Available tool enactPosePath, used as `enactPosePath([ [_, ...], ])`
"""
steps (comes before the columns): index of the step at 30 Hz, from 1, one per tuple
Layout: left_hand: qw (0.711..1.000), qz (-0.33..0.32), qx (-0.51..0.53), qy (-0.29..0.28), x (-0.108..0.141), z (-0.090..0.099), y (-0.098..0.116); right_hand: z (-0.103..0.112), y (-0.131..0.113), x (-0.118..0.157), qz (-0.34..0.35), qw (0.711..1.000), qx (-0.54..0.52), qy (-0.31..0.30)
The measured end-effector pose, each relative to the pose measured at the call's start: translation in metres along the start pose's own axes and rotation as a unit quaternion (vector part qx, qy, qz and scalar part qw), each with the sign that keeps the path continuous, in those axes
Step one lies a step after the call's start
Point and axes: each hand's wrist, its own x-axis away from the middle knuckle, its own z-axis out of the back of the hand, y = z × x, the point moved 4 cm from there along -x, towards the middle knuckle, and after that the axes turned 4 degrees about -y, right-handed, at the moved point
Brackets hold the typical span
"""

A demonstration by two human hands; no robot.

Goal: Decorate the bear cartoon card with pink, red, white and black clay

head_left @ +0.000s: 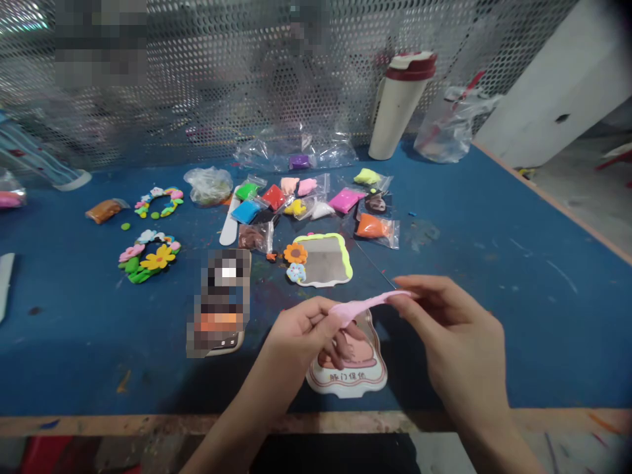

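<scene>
A thin strip of pink modelling clay (368,303) stretches between my left hand (303,332) and my right hand (449,322). Each hand pinches one end between thumb and fingers. Directly below the hands lies a white-edged clay-decorated plaque (348,372) with Chinese characters and a pink and brown shape, partly hidden by my left hand. Beyond it sits a small mirror (323,260) with a lime-green clay border, with an orange clay flower (295,253) and a blue speckled clay piece (296,272) at its left edge.
Several plastic packets of coloured clay (316,204) lie on the blue workbench (518,263), beside two clay flower wreaths (148,257). A phone (220,306) with a blurred screen lies left of my hands. A white tumbler (397,112) and perforated metal screen stand behind.
</scene>
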Motion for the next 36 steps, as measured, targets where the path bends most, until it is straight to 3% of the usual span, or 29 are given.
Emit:
enactPosePath([
  [2,0.999,-0.009,0.042,-0.021,-0.001,0.0,-0.003,0.001,-0.001,0.001,0.033,0.999,-0.017,0.025],
  [3,0.997,-0.014,0.067,-0.029,-0.001,-0.001,-0.005,-0.001,-0.004,0.001,0.071,0.997,-0.015,0.003],
  [6,0.992,-0.014,0.114,-0.053,-0.001,-0.004,-0.007,-0.014,-0.012,0.002,0.155,0.979,0.007,-0.134],
  [8,0.994,-0.003,0.088,-0.064,0.0,-0.007,-0.007,-0.019,-0.011,0.003,0.149,0.972,0.004,-0.182],
  [15,1.0,0.0,-0.006,-0.021,-0.001,-0.008,-0.006,-0.023,-0.01,0.009,0.131,0.967,0.016,-0.217],
  [19,1.0,-0.01,-0.022,-0.011,-0.001,-0.007,-0.008,-0.021,-0.013,0.007,0.105,0.978,0.022,-0.18],
  [25,0.999,-0.014,0.004,-0.043,-0.001,-0.008,-0.007,-0.009,0.002,-0.002,0.03,0.997,-0.024,-0.063],
  [28,0.999,-0.012,0.027,-0.046,0.0,-0.007,-0.008,-0.002,0.009,-0.001,0.026,0.998,-0.06,0.007],
  [30,0.998,0.0,0.043,-0.053,0.0,-0.008,-0.01,-0.001,0.007,0.001,0.042,0.996,-0.082,0.017],
  [32,0.996,0.014,0.056,-0.069,0.0,-0.009,-0.012,-0.004,-0.001,0.003,0.07,0.993,-0.096,-0.023],
  [36,0.995,-0.004,0.026,-0.091,-0.001,-0.011,-0.014,-0.017,-0.017,0.006,0.148,0.973,-0.036,-0.173],
])
